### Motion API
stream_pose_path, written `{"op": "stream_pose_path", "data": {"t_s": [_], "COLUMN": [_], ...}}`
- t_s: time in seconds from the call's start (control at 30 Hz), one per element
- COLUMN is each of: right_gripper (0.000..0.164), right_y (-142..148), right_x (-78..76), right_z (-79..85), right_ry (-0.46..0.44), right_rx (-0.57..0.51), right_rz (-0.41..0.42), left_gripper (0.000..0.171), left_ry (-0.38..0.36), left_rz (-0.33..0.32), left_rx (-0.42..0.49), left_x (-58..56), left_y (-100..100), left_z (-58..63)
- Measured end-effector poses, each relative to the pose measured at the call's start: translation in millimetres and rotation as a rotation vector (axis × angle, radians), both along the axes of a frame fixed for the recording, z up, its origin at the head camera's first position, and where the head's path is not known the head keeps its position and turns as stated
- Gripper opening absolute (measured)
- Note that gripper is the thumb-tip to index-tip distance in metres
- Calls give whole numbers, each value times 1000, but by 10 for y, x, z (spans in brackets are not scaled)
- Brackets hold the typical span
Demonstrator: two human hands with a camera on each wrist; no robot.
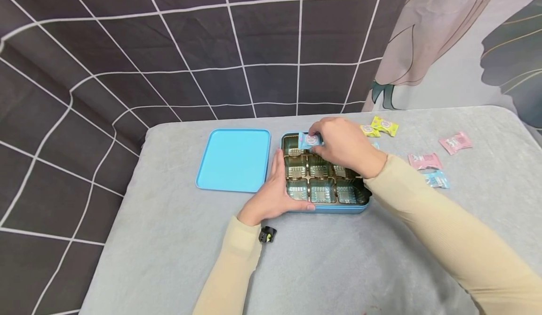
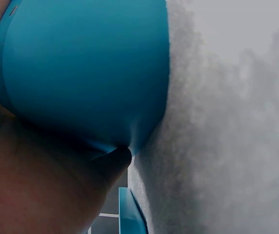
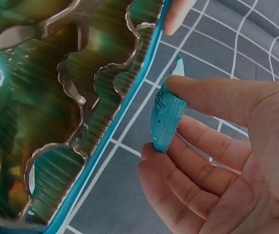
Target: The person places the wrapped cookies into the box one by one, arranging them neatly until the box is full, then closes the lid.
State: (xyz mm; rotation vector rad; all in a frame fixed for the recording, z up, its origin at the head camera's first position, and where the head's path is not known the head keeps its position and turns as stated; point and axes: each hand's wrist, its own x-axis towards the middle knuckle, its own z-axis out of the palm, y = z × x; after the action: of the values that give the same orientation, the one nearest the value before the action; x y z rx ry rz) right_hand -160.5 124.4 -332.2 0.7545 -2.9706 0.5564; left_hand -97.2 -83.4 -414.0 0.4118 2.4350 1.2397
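In the head view, my right hand (image 1: 345, 145) pinches a blue-wrapped candy (image 1: 309, 141) between thumb and fingers over the back left of the tin. The right wrist view shows this candy (image 3: 166, 114) held outside the tin's rim. The blue tin (image 1: 338, 209) has a gold-brown divided tray (image 1: 311, 178) with several compartments. My left hand (image 1: 273, 192) rests against its near left corner, fingers straight along the left side and thumb along the front. The left wrist view shows the left hand (image 2: 46, 175) against the tin's blue wall (image 2: 85, 63). My right hand hides the tray's back right part.
A flat blue lid (image 1: 233, 159) lies left of the tin. Yellow candies (image 1: 384, 125) lie behind my right hand. Pink candies (image 1: 425, 161) and another blue candy (image 1: 437, 179) lie to the right, near my right forearm. The grey-covered table (image 1: 169, 239) ends at a dark gridded curtain (image 1: 267, 37).
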Motion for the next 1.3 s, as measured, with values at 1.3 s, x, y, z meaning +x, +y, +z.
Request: {"op": "stream_pose_path", "data": {"t_s": [1.3], "right_gripper": [29], "right_y": [-270], "right_x": [-178], "right_z": [-100], "right_ry": [-88], "right_rx": [91], "right_rz": [22], "left_gripper": [150], "left_ry": [20], "left_rz": [-17], "left_rx": [-34], "left_x": [-3], "left_y": [-9], "left_z": [13]}}
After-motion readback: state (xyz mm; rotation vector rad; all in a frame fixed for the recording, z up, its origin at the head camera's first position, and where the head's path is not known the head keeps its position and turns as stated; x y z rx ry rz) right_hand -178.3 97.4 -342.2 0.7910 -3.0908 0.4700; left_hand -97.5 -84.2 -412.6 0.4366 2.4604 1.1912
